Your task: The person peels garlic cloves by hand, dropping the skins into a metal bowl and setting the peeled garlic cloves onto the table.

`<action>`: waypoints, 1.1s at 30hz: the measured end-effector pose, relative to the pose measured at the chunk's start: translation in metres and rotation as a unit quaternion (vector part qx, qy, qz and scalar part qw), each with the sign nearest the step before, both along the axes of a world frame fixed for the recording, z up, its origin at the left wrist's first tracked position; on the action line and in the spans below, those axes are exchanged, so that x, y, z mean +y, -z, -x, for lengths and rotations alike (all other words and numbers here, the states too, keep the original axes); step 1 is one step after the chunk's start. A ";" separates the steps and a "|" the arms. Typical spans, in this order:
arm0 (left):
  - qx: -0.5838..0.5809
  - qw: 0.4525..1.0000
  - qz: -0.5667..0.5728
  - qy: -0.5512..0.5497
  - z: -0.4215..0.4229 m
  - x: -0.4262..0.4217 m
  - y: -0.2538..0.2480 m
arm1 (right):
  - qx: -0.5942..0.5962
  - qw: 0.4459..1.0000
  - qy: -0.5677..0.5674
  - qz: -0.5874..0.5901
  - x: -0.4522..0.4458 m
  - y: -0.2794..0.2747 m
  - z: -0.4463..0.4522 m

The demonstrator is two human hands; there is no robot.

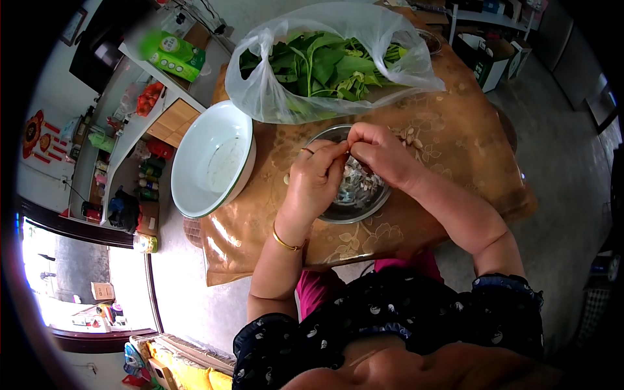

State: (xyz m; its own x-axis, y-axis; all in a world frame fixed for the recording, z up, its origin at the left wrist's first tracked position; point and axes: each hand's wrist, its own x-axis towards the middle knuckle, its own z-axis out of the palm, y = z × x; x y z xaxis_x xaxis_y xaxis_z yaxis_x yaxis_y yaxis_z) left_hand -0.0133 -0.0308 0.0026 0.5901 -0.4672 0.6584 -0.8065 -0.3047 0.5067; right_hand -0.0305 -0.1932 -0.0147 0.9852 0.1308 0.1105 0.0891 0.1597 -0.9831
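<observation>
Above a round metal bowl [356, 219], my left hand [316, 174] and my right hand [385, 155] meet with fingertips pinched together. Whatever small thing is between them is hidden by the fingers. White papery peels [359, 184], which look like garlic skins, lie in the bowl. Just beyond my right hand, several small pale pieces like garlic cloves [411, 138] lie on the table. A single pale clove-like piece [286, 178] sits left of my left hand.
A white enamel basin [188, 170] stands at the left edge of the brown-covered table [260, 244]. Across the back spreads a clear plastic bag [273, 112] with green leafy vegetables [331, 65]. A cluttered shelf unit [130, 133] is farther left.
</observation>
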 end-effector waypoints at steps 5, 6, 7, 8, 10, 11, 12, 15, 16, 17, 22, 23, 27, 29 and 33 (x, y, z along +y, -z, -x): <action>0.082 0.997 0.009 -0.005 0.001 0.001 -0.001 | 0.013 1.000 -0.004 -0.017 0.001 -0.001 -0.001; 0.108 0.994 0.022 0.000 0.000 0.002 0.000 | 0.030 0.999 -0.011 -0.041 0.000 -0.001 -0.001; 0.134 0.990 0.036 0.006 -0.002 0.002 0.002 | 0.031 0.999 -0.011 -0.039 0.000 -0.002 -0.002; 0.160 0.986 0.049 0.012 -0.003 0.002 0.003 | 0.033 0.999 -0.011 -0.038 0.000 -0.002 -0.002; 0.212 0.975 0.071 0.009 -0.001 0.002 -0.001 | 0.036 0.998 -0.018 -0.037 -0.001 -0.003 -0.001; 0.238 0.968 0.081 0.007 -0.001 0.002 -0.002 | 0.038 0.998 -0.024 -0.039 -0.001 -0.003 -0.001; 0.217 0.973 0.075 0.005 -0.002 0.002 -0.001 | 0.039 0.998 -0.031 -0.040 -0.001 -0.004 0.000; 0.160 0.985 0.055 0.001 -0.007 0.005 0.001 | 0.044 0.997 -0.041 -0.053 0.000 -0.006 0.001; 0.146 0.988 0.047 0.001 -0.007 0.006 0.000 | 0.038 0.998 -0.038 -0.044 0.001 -0.007 0.001; 0.132 0.990 0.040 0.001 -0.007 0.006 0.000 | 0.031 0.998 -0.035 -0.035 0.001 -0.008 0.001; 0.109 0.993 0.043 0.003 -0.006 0.003 0.002 | 0.001 1.000 -0.031 0.000 0.001 -0.001 -0.001; 0.109 0.993 0.046 0.001 -0.006 0.003 0.002 | 0.003 1.000 -0.031 0.000 0.001 -0.002 -0.002; 0.099 0.994 0.036 0.001 -0.007 0.004 0.003 | 0.000 0.999 -0.033 0.004 0.001 -0.001 -0.001; 0.079 0.997 0.025 -0.001 -0.005 0.003 0.002 | -0.004 0.999 -0.023 0.030 0.001 0.002 -0.002; 0.098 0.994 0.039 0.003 -0.005 0.001 0.002 | -0.025 0.998 -0.001 0.056 0.002 0.005 -0.002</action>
State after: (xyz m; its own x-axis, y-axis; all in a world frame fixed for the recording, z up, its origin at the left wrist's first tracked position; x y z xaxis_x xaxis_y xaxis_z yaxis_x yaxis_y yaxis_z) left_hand -0.0087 -0.0300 0.0009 0.7084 -0.4230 0.5651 -0.6912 -0.2534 0.6768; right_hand -0.0283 -0.1916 -0.0193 0.9787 0.1468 0.1438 0.1378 0.0501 -0.9892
